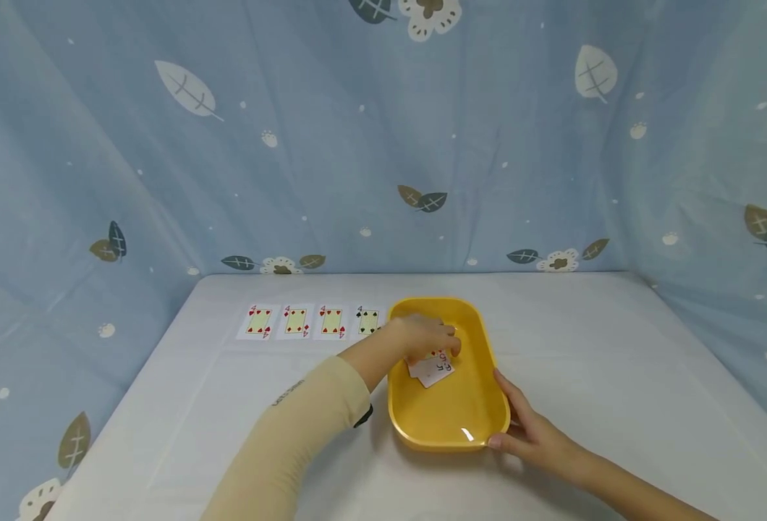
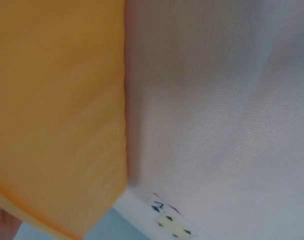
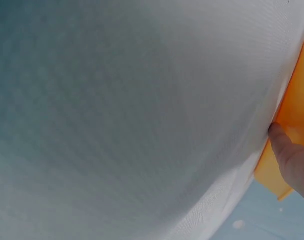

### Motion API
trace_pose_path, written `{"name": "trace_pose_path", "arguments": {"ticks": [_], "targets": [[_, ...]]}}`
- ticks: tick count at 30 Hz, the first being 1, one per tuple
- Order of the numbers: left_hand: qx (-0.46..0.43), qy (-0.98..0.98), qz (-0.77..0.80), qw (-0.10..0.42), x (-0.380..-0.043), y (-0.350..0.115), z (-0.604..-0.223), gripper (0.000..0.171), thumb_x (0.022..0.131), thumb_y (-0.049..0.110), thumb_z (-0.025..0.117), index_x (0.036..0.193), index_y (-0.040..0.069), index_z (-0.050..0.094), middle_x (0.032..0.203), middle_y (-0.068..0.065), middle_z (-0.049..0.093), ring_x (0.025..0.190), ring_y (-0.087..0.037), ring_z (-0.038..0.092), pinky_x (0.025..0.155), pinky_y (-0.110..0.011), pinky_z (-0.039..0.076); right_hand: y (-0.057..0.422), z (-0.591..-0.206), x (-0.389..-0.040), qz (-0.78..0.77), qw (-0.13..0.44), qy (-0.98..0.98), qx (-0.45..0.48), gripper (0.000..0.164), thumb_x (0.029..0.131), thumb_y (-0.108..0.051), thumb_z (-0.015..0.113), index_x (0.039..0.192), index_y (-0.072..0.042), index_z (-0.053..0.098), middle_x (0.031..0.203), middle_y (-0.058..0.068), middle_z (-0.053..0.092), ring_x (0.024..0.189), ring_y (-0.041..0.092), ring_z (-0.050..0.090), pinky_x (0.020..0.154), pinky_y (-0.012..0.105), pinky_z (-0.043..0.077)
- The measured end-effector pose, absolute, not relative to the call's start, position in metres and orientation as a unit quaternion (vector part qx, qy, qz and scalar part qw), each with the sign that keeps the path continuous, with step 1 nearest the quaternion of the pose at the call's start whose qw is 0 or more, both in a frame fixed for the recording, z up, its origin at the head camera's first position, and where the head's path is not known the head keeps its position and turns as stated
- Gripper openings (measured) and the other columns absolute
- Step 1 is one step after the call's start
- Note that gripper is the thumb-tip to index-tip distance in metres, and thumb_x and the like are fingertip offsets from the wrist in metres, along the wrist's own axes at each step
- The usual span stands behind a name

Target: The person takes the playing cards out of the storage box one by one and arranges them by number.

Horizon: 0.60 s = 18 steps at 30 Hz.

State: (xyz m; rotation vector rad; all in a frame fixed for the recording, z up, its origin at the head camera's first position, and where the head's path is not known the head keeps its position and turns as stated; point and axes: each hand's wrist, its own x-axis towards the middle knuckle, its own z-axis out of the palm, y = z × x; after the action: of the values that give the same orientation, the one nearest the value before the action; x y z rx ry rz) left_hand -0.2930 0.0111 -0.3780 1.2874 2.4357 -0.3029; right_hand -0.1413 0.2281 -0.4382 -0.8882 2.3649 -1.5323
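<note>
My left hand point(image 1: 425, 338) reaches over the left wall into a yellow plastic tray point(image 1: 448, 416), its fingers bent down over a few playing cards point(image 1: 432, 370) on the tray floor. The palm and fingers partly cover those cards, and I cannot tell whether the fingertips pinch one. On the opposite side, my right hand point(image 1: 530, 430) grips the tray near its front right corner, thumb at the front rim and fingers along the outer wall. The right wrist view has a finger point(image 3: 292, 160) against the yellow wall.
Left of the tray, several face-up playing cards marked 4 lie in a row, ending with a black-suited card point(image 1: 368, 323) beside the tray. A white cloth point(image 1: 585, 347) covers the table. Behind it hangs a blue curtain point(image 1: 331, 145) with leaf and flower prints.
</note>
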Motion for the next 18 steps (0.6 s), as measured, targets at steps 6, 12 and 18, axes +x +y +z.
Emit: {"name": "trace_pose_path", "arguments": {"ticks": [6, 12, 18], "targets": [[0.465, 0.859, -0.102, 0.186, -0.295, 0.013, -0.378, 0.058, 0.074, -0.002, 0.076, 0.114, 0.031, 0.049, 0.107, 0.006, 0.047, 0.090, -0.015, 0.048, 0.072, -0.022, 0.044, 0.228, -0.438, -0.140, -0.519, 0.092, 0.794, -0.302, 0.084, 0.091, -0.005, 0.061, 0.148, 0.005, 0.000, 0.144, 0.042, 0.014, 0.117, -0.002, 0.048, 0.089, 0.014, 0.045], [0.478, 0.855, -0.109, 0.171, -0.302, 0.010, -0.381, 0.058, 0.063, 0.015, 0.088, 0.105, 0.026, 0.049, 0.105, 0.007, 0.046, 0.093, -0.012, 0.046, 0.076, -0.018, 0.042, 0.228, -0.437, -0.139, -0.516, 0.089, 0.796, -0.304, 0.084, 0.091, -0.005, 0.061, 0.148, 0.004, 0.001, 0.145, 0.042, 0.012, 0.118, -0.002, 0.047, 0.089, 0.014, 0.045], [0.493, 0.852, -0.092, 0.150, -0.304, 0.009, -0.381, 0.044, 0.071, 0.014, 0.083, 0.099, 0.024, 0.051, 0.092, 0.009, 0.050, 0.083, -0.011, 0.048, 0.075, -0.019, 0.040, 0.227, -0.438, -0.138, -0.518, 0.087, 0.795, -0.302, 0.085, 0.090, -0.005, 0.062, 0.149, 0.004, 0.001, 0.146, 0.041, 0.011, 0.119, -0.003, 0.046, 0.089, 0.014, 0.045]]}}
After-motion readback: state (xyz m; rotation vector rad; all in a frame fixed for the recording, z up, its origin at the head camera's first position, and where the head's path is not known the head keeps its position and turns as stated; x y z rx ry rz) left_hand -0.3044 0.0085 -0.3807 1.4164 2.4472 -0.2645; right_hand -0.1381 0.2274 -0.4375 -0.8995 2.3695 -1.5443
